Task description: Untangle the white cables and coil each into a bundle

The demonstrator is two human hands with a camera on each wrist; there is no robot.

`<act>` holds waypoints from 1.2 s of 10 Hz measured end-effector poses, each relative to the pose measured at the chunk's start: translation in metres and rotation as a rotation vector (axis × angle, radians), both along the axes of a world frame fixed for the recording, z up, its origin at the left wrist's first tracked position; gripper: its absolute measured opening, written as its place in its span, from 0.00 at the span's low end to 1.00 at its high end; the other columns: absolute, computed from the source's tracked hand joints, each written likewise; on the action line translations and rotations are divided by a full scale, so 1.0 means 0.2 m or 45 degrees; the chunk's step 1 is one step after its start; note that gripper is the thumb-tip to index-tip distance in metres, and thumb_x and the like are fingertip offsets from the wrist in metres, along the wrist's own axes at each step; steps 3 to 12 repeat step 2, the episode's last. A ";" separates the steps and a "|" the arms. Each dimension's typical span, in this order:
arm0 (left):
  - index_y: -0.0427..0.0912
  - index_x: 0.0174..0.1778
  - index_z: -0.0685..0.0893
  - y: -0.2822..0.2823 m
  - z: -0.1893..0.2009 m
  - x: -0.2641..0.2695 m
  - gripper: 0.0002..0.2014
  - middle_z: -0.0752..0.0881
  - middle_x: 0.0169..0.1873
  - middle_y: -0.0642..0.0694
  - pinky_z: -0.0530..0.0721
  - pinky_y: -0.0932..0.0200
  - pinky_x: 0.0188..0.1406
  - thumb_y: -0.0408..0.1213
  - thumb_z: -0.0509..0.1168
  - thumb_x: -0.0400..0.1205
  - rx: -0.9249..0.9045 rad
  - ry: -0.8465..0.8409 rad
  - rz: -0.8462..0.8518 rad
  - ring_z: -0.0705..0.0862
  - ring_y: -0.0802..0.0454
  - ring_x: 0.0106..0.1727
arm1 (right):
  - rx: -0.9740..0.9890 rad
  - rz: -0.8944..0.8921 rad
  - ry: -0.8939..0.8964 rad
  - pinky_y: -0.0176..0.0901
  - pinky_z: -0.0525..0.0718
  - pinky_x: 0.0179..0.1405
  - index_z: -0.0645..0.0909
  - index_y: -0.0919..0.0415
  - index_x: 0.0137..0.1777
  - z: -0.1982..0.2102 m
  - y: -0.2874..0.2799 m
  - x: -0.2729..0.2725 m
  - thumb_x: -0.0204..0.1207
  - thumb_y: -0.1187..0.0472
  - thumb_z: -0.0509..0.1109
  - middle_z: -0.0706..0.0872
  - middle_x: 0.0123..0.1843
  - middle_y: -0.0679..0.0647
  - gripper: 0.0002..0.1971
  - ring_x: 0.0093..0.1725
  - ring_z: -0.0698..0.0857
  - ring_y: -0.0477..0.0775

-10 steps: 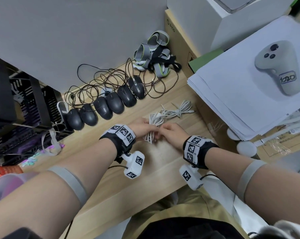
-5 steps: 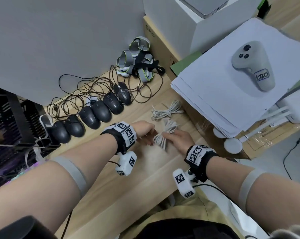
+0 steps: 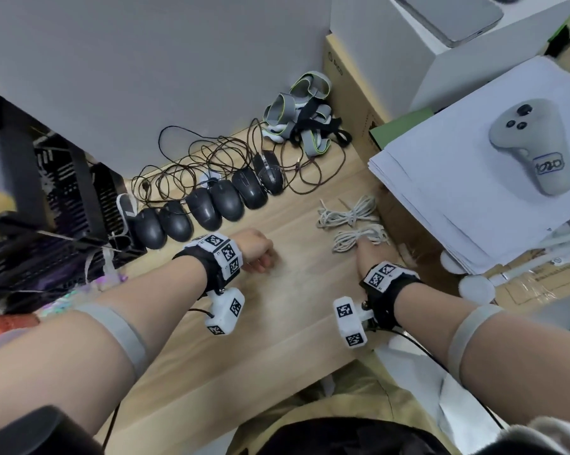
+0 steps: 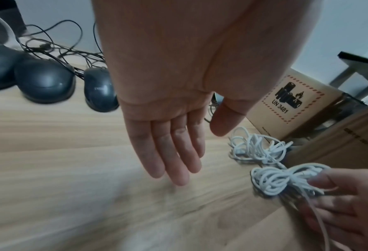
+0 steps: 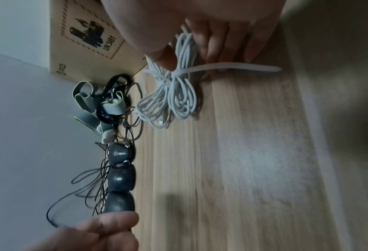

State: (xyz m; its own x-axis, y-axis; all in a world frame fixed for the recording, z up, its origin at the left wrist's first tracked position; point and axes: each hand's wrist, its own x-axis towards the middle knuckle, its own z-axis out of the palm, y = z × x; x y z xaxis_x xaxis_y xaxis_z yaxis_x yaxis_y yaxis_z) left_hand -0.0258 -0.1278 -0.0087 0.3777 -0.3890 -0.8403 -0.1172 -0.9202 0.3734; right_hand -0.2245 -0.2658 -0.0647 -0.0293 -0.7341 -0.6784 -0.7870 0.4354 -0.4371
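Two coiled white cable bundles lie on the wooden desk at the right, side by side. The far bundle (image 3: 346,214) (image 4: 257,149) lies free. My right hand (image 3: 364,248) (image 5: 200,56) grips the near bundle (image 3: 359,237) (image 4: 279,178) (image 5: 178,95) at one end, thumb over it and fingers under. A white tie (image 5: 221,68) cinches its middle, with the tail sticking out. My left hand (image 3: 263,257) (image 4: 178,166) hovers just over the desk to the left, fingers straight and holding nothing.
A row of black mice (image 3: 211,208) with tangled dark cords lines the back wall. Grey straps (image 3: 300,116) lie in the corner. A cardboard box (image 4: 290,105) and a paper stack (image 3: 473,192) carrying a grey controller (image 3: 526,149) bound the right side, close to the bundles.
Both hands were together on the bundle. My left hand has let go and drawn left; my right hand has carried the bundle rightward, next to the other one.
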 end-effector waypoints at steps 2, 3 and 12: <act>0.34 0.51 0.84 0.05 0.20 0.13 0.08 0.90 0.38 0.39 0.90 0.50 0.45 0.34 0.63 0.84 -0.128 -0.078 0.081 0.90 0.45 0.35 | -0.116 0.026 0.107 0.53 0.86 0.52 0.81 0.64 0.54 0.14 0.02 0.03 0.59 0.34 0.63 0.87 0.55 0.66 0.35 0.44 0.86 0.66; 0.34 0.51 0.84 0.05 0.20 0.13 0.08 0.90 0.38 0.39 0.90 0.50 0.45 0.34 0.63 0.84 -0.128 -0.078 0.081 0.90 0.45 0.35 | -0.116 0.026 0.107 0.53 0.86 0.52 0.81 0.64 0.54 0.14 0.02 0.03 0.59 0.34 0.63 0.87 0.55 0.66 0.35 0.44 0.86 0.66; 0.34 0.51 0.84 0.05 0.20 0.13 0.08 0.90 0.38 0.39 0.90 0.50 0.45 0.34 0.63 0.84 -0.128 -0.078 0.081 0.90 0.45 0.35 | -0.116 0.026 0.107 0.53 0.86 0.52 0.81 0.64 0.54 0.14 0.02 0.03 0.59 0.34 0.63 0.87 0.55 0.66 0.35 0.44 0.86 0.66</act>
